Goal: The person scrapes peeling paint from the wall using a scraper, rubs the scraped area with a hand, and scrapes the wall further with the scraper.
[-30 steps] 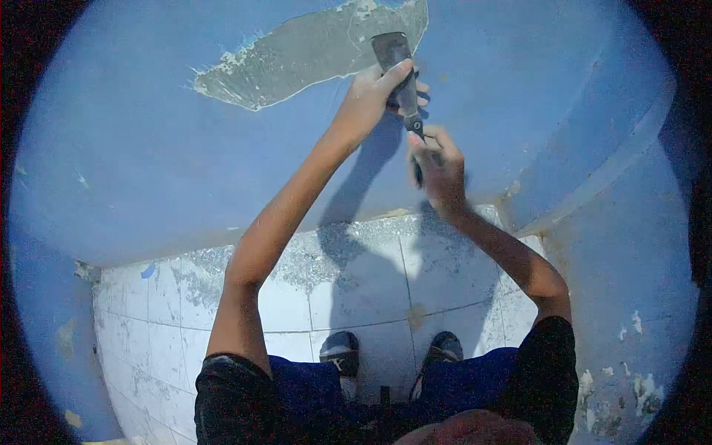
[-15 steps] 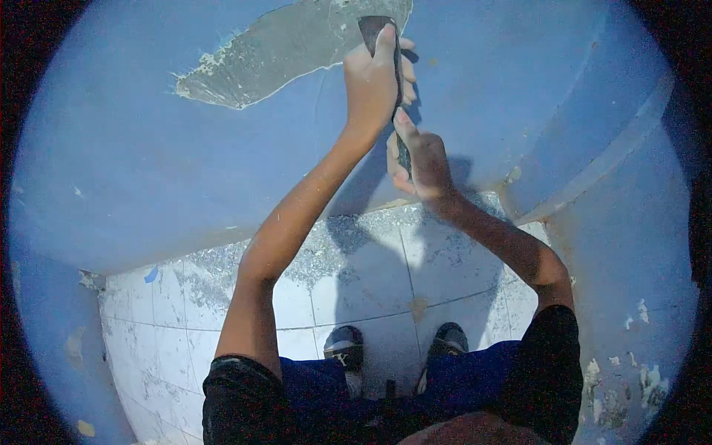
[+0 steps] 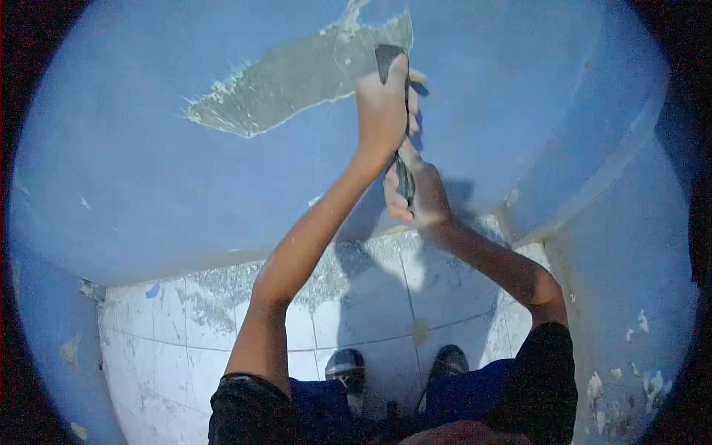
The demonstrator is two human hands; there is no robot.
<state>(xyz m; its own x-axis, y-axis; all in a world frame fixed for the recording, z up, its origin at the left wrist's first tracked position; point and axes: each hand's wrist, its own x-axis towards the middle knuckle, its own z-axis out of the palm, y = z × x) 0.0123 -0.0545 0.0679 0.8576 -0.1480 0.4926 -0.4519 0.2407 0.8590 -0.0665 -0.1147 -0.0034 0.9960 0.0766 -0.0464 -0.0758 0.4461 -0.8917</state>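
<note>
Where the left side wall [image 3: 44, 311] stands, at 8 o'clock from mid-view, its blue paint is broken by a pale spot [image 3: 70, 352]. Between 8 and 9 o'clock, a small blue chip [image 3: 153, 290] lies on the tiled floor [image 3: 133, 315], near the foot of the facing wall [image 3: 148, 178]. At 11 o'clock that wall carries a grey patch [image 3: 289, 89], long and slanting, ragged along its upper left edge and smoother along the lower. The left shoe [image 3: 345, 368] is noted at 6 o'clock, on the tiles.

Just past 12 o'clock, the left hand [image 3: 380, 107] is found by the lower right of the grey patch. Its grip is pinching the upper part of a scraper [image 3: 388, 59], thumb laid on the front, fingers round the right side. The scraper runs nearly along the 12-to-6 line, its dark blade [image 3: 384, 72] uppermost and overlapping the patch's right end; whether the blade edge touches the wall cannot be confirmed from this angle. At 2 o'clock, the right hand [image 3: 429, 193] sits below the left, its grip wrapped round the dark handle [image 3: 405, 182]. The right shoe [image 3: 449, 361] is at 5 o'clock. At 4 o'clock, the right side wall [image 3: 630, 282] shows pale flaked marks [image 3: 653, 387] in its blue paint.
</note>
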